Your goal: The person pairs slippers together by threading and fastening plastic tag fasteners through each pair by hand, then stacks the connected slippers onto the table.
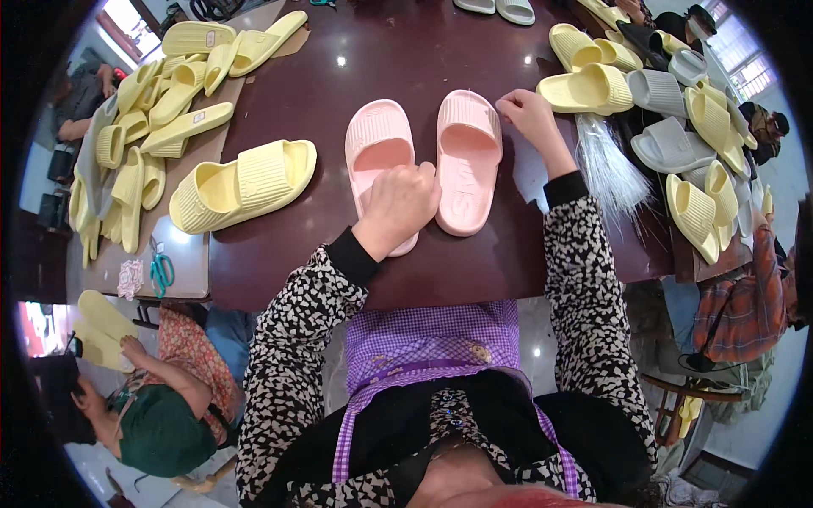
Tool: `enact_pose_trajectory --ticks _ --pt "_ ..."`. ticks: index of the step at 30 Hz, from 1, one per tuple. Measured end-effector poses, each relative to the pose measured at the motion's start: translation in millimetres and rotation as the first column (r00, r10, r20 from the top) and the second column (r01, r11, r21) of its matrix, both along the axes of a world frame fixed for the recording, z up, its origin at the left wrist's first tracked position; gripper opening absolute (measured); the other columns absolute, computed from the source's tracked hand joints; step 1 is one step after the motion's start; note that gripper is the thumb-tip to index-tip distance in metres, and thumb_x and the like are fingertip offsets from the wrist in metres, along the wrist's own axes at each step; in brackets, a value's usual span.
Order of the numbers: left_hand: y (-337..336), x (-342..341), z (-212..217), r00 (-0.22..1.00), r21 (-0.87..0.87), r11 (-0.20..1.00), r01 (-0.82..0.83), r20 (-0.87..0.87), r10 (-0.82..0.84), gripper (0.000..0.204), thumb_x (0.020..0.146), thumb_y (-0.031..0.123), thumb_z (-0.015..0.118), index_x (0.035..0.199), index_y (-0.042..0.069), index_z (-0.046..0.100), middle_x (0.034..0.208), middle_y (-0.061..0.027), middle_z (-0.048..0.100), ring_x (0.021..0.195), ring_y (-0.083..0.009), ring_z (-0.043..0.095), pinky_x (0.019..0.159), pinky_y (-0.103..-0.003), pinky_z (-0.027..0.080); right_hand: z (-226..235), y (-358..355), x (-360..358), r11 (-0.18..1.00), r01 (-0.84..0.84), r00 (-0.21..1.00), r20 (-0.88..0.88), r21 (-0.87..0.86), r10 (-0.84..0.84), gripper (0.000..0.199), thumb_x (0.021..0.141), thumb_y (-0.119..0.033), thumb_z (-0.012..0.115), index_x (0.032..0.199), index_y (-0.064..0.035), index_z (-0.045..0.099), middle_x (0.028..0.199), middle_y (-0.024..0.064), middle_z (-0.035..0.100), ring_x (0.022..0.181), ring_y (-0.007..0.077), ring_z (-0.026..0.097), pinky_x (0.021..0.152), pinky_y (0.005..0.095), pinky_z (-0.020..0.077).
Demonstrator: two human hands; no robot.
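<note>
Left hand [398, 203]: closed, pressed on the heel of the left pink slipper [378, 161]. Right hand [527, 112]: fingers pinched at the toe edge of the right pink slipper [467, 161]. Both slippers are laid side by side mid-bench [339, 76], long axes running away, toes far. Yellow slippers [241, 182] are laid left; a white tie bundle [605, 169] right.

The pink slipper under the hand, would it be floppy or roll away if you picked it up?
The left pink slipper looks thick and moulded like foam, so probably light and a bit bendy, not floppy. Its sole lies flat on the dark table, so it shouldn't roll or tip. The left hand rests on its heel.
</note>
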State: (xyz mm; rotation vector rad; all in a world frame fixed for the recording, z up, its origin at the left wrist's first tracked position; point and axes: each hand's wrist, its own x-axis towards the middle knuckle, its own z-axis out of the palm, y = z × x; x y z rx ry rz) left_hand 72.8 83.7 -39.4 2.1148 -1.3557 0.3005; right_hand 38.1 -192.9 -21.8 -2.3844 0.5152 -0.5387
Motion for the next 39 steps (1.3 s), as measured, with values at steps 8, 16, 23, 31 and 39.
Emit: enact_pose_trajectory --ticks 8,16,23,31,39 --pt "9.6 -3.2 -2.7 0.997 -0.077 0.997 0.003 -0.075 -0.009 0.019 0.082 0.012 0.059 0.068 0.003 0.052 0.065 -0.0161 0.059 0.062 -0.0326 0.061 0.057 -0.044 0.048 39.0 7.4 53.2 0.977 -0.151 0.814 -0.580 -0.150 0.037 0.036 0.078 -0.031 0.068 0.078 0.0040 0.069 0.064 0.0127 0.064 0.056 0.0195 0.060 0.055 0.0314 0.0478" --pt "12.2 5.3 -2.0 0.999 -0.146 0.989 -0.035 0.017 0.038 0.014 0.081 0.013 0.062 0.071 0.006 0.055 0.068 -0.0101 0.057 0.067 -0.0283 0.059 0.061 -0.039 0.048 13.7 -3.7 70.7 0.947 -0.246 0.882 -0.453 -0.207 0.130 0.041 0.076 -0.039 0.067 0.079 0.0018 0.071 0.078 0.0226 0.066 0.075 0.0347 0.067 0.071 0.0413 0.0515" --pt "18.0 19.4 -7.0 0.998 -0.153 0.988 0.007 0.067 0.004 0.010 0.079 0.012 0.064 0.076 0.006 0.057 0.074 -0.0077 0.055 0.074 -0.0255 0.057 0.069 -0.037 0.047 14.7 10.2 74.3 0.950 -0.198 0.871 -0.488 -0.243 0.057 0.039 0.075 -0.038 0.068 0.081 0.0002 0.072 0.079 0.0223 0.067 0.078 0.0343 0.067 0.072 0.0407 0.0515" --pt "16.6 23.8 -7.6 0.995 -0.198 0.978 0.066 0.082 -0.050 0.004 0.075 0.010 0.059 0.073 0.007 0.057 0.077 -0.0084 0.056 0.077 -0.0254 0.057 0.070 -0.038 0.046 13.6 21.0 80.8 0.975 -0.181 0.952 -0.272 -0.127 0.141 0.028 0.077 -0.028 0.069 0.082 0.0002 0.070 0.073 0.0171 0.067 0.071 0.0287 0.066 0.069 0.0367 0.0512" --pt "17.9 18.5 -2.7 0.996 -0.199 0.977 0.072 0.062 -0.061 0.008 0.077 0.011 0.063 0.078 0.006 0.058 0.081 -0.0088 0.055 0.081 -0.0250 0.055 0.073 -0.037 0.046 30.4 100.9 113.8 0.800 -0.592 0.801 -0.040 0.094 0.597 0.011 0.085 -0.008 0.060 0.093 -0.0003 0.064 0.078 0.0043 0.064 0.077 0.0129 0.060 0.071 0.0275 0.0484"
